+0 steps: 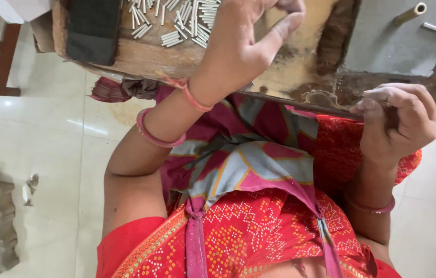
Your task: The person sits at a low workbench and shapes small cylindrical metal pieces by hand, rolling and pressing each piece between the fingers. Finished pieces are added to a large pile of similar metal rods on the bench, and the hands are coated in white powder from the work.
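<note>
**benchwatcher:** Left hand (pixel 251 44) is up at the wooden bench (pixel 146 54), fingers bent, thumb sticking out toward the middle. It sits right beside the pile of short metal pins (pixel 182 20). Can't tell if it has one pinched, since the fingertips are cut off at the top edge.

**tinker_two:** And the right hand (pixel 395 123)?

**benchwatcher:** Curled tight at the bench's front edge, thumb pressed on top of a thin dark rod (pixel 305 105) or strip running along that edge. Looks like it's gripping the end of it.

**tinker_two:** How far along, you reckon?

**benchwatcher:** Hard to call. One heap of pins by the left hand, another scatter on the grey plate (pixel 398 44) at far right with a brass tube (pixel 411 13). Sawdust is everywhere. My guess is mid-batch, with plenty left. Both wrists are raised, elbows dropped toward the lap.
</note>
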